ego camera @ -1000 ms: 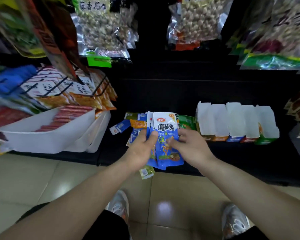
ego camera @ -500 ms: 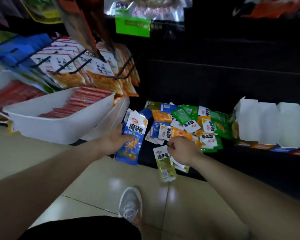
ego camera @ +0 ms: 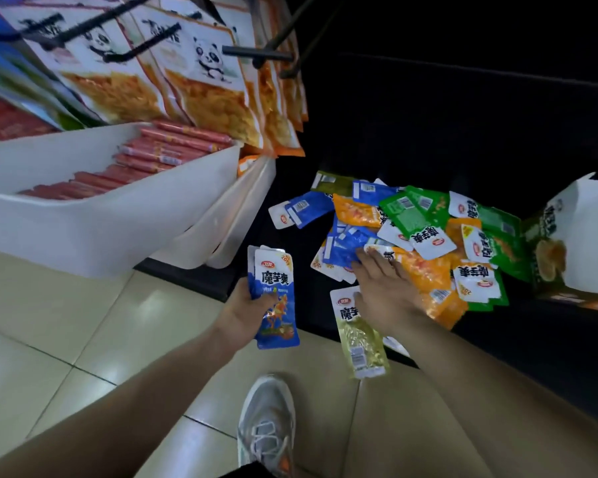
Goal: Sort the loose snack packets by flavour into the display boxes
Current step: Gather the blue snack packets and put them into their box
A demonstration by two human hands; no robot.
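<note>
The loose packets (ego camera: 415, 232) lie heaped on the dark shelf (ego camera: 428, 139) under and beyond my right hand (ego camera: 384, 288). Blue, orange, green and olive ones overlap so much that I cannot count them, and many show only a corner. My palm hides whatever lies beneath it. A pale yellow-green packet (ego camera: 361, 339) sticks out from under that hand's thumb side, its lower end hanging past the shelf's front edge.

My right hand is spread wide, fingers straight, pressing flat on the heap with the fingertips on blue wrappers. My left hand (ego camera: 244, 315), just left of it and clear of the heap, grips a blue stack (ego camera: 275, 298) of packets upright, thumb across the front one. How many it holds I cannot tell.

Right of my right hand, past the heap, stands a display box (ego camera: 573, 229) with a raised white flap and a green side. The frame edge cuts it off and its inside is out of sight.

Up and left of my left hand sit white bins (ego camera: 101, 219), the nearest holding rows of red sausages (ego camera: 145, 160). Above those hang panda-printed bags (ego camera: 201, 84), tops cut off. Below my hands is my grey shoe (ego camera: 266, 426) on the tiled floor (ego camera: 66, 322).
</note>
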